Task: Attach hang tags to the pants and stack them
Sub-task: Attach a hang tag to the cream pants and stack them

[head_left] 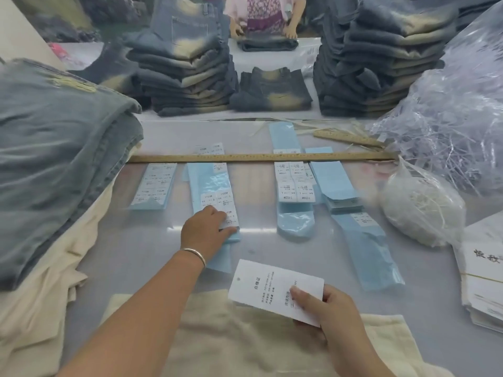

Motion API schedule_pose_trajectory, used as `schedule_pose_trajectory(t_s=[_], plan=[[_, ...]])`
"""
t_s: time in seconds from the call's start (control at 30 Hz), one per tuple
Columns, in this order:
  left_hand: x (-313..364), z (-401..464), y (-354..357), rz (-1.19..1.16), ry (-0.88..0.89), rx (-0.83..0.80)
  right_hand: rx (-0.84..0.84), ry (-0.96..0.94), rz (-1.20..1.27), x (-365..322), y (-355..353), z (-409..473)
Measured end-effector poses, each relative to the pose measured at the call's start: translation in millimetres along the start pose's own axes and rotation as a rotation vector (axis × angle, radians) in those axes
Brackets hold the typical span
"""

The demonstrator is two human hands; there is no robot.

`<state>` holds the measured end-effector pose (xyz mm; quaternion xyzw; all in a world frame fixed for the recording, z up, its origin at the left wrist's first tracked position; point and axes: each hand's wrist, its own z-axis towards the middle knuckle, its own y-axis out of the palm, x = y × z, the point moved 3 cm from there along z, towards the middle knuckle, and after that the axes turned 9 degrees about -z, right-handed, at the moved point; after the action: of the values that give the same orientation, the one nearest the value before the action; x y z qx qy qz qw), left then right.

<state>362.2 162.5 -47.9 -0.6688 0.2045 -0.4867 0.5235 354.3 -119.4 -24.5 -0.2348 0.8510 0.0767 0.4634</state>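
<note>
My right hand point(324, 308) has the white rectangular card hang tag point(275, 292) pinched at its near end, thumb on top, fingers curled under, so the printed face stays up and the punched hole at the far corner stays free for threading. Print is sideways to me; heading looks like 合格证, rest too small to read. The tag hovers just over the cream-coloured folded pants point(245, 344) lying right in front of me, i.e. the pair it's meant for.

My left hand point(206, 229) is reaching fwd, palm down, fingers mostly flat and pressing on the near end of a pale blue sticker backing strip point(209, 191); fingertips sit on a small white size sticker point(230, 217), prob. to peel it off. Can't tell if it's lifted yet. Stickers on that strip read 1103# w/ an S; the strip further right point(295, 183) reads 1103# w/ an L, upside down to me. So strips are laid out by size, side by side, pinned under the long wooden ruler point(261, 157) so they don't slide.

More cream pants are piled at my left point(40, 289) w/ grey-blue washed denim point(54, 159) on top. Clear bag of off-white string loops point(419, 210) is at my right, near the stack of blank white tags point(484, 281).
</note>
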Motion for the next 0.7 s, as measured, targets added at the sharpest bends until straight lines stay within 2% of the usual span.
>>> schedule_pose_trajectory(t_s=[0.13,0.3,0.53,0.63,0.7], plan=[[0.0,-2.4,0.9,0.144,0.044,0.018,0.010,0.000,-0.076,5.1,4.1,0.7],[-2.7,-4.2,1.4,-0.080,0.048,0.111,0.001,-0.021,-0.109,6.6,5.9,5.7],[-3.7,0.4,0.7,-0.017,-0.005,0.106,-0.063,-0.052,-0.033,3.6,1.1,20.6],[-8.6,2.4,-1.2,-0.010,-0.015,0.048,0.020,-0.147,-0.100,-11.7,0.4,34.7],[-13.2,9.1,-4.9,-0.120,-0.048,0.028,0.065,-0.190,-0.105,-27.1,3.9,43.3]])
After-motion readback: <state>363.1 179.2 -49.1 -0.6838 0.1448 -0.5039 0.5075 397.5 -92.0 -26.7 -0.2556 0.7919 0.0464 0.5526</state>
